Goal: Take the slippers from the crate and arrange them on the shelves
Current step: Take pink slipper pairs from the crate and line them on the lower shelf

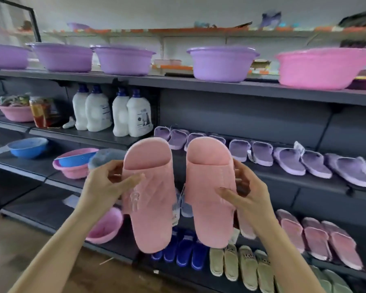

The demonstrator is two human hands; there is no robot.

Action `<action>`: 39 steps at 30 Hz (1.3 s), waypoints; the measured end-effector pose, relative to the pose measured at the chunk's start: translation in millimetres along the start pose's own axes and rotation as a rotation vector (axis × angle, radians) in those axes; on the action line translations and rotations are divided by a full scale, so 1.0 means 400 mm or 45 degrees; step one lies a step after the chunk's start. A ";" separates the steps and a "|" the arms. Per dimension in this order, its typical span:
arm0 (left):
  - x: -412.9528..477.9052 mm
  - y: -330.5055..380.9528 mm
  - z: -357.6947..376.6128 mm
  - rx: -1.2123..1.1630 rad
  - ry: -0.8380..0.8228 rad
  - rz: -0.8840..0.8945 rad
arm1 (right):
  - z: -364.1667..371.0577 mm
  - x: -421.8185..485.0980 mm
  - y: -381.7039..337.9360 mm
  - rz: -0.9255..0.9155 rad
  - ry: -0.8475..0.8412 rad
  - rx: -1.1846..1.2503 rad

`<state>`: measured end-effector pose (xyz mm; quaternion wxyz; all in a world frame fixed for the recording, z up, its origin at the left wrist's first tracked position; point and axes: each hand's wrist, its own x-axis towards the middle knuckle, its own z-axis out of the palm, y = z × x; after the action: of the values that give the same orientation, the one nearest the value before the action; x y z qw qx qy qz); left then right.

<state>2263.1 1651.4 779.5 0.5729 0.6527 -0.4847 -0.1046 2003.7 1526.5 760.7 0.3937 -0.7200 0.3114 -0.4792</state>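
left hand (111, 183) wrapped round the strap of a pale pink moulded rubber slipper (151, 216), thumb on top, fingers curled behind the outer edge. right hand (240, 188) same grip on the matching pale pink slipper (209, 208). both held mid-air in front of the dark grey metal shelving (287, 182), side by side with a narrow gap. crate not in view.

key geometry: long axes near vertical in view, toes up and away toward the shelves, heels down toward the body. straight past the toes, a row of lilac foam slippers (262, 155). down and right, nearer the right hand, a row of dusty pink slippers (317, 235) on the lower shelf, probably the matching spot. would need tipping toes forward and laying flat, front-to-back like the rows.

looks: smooth rounded toe cap, quilted diamond pattern on the strap, clear plastic charm (134, 199) on the left one, paper tag (176, 210) hanging in the gap. soft and light, likely to flex under a pinch.
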 end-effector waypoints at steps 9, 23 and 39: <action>0.025 0.100 0.378 -0.252 -0.237 0.128 | -0.348 -0.067 0.099 0.049 0.280 -0.061; 0.159 0.132 0.863 -0.423 -0.719 0.178 | -0.639 -0.081 0.246 0.236 0.652 -0.172; 0.208 0.226 1.290 -0.492 -0.886 0.191 | -0.945 -0.026 0.387 0.320 0.889 -0.265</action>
<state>1902.1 1266.6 725.1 0.4927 0.4215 -0.6674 -0.3661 1635.4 1356.8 709.3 0.2446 -0.5059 0.5594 -0.6093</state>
